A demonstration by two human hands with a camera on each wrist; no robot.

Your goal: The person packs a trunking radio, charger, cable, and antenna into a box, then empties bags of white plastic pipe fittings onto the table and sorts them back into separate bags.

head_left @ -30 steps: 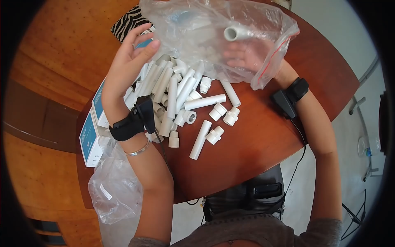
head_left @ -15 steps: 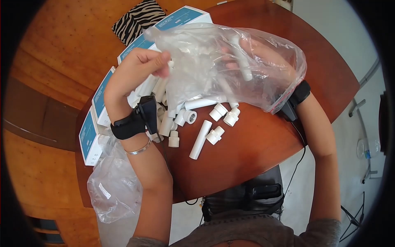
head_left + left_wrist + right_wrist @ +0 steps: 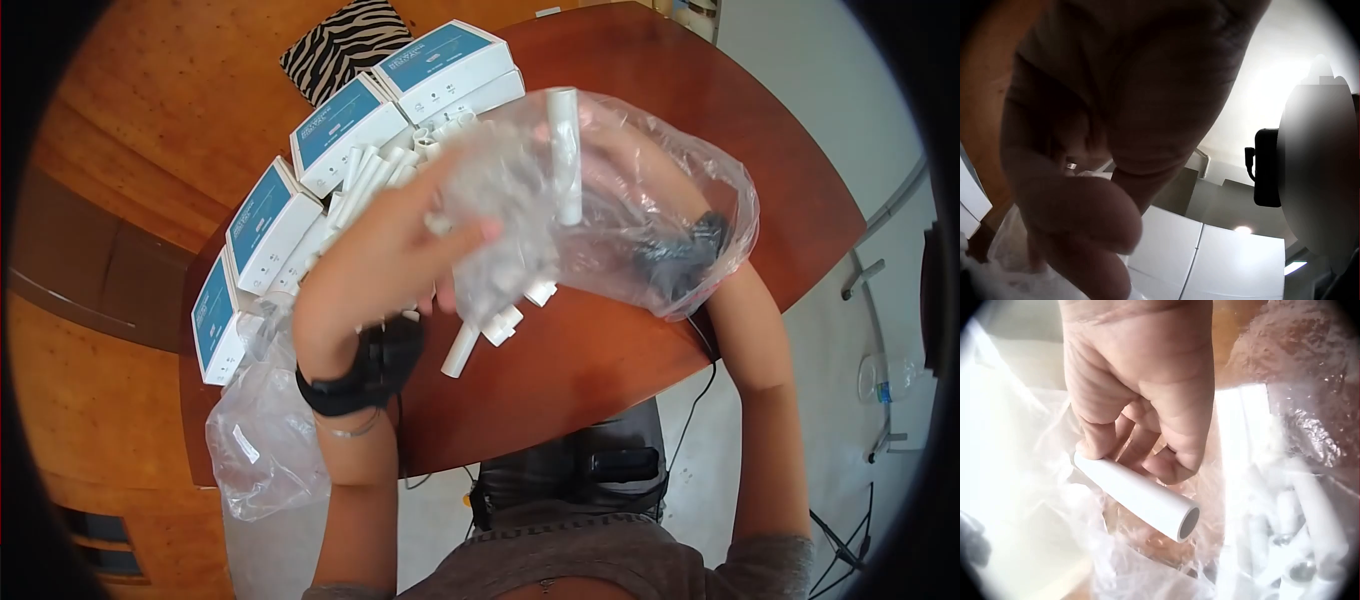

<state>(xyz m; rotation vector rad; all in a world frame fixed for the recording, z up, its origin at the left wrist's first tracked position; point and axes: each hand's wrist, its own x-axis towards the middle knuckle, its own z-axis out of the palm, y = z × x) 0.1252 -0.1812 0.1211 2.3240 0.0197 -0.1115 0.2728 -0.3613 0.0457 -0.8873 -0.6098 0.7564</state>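
Note:
A clear plastic bag (image 3: 500, 190) hangs over the table, its open end around my right wrist. Inside it, my right hand (image 3: 1141, 381) pinches a short white plastic pipe (image 3: 1138, 494) near one end. From the head view that pipe (image 3: 566, 160) stands nearly upright, showing through the film. My left hand (image 3: 395, 245), blurred, grips the bunched far end of the bag, thumb against its side. In the left wrist view the thumb (image 3: 1085, 209) and fingers curl together, with film below them. Part of a heap of white pipes (image 3: 375, 175) and fittings is hidden by the left hand and bag.
Several blue-and-white boxes (image 3: 345, 125) line the table's left and far edges. Another clear bag (image 3: 270, 445) droops off the near left edge. A loose pipe (image 3: 460, 350) and a white fitting (image 3: 502, 326) lie on the brown table (image 3: 590, 350).
My left hand has come from open beside the bag to gripping its end, then swung right and nearer me. The bag has slid farther over my right wrist, and the pipe has turned upright.

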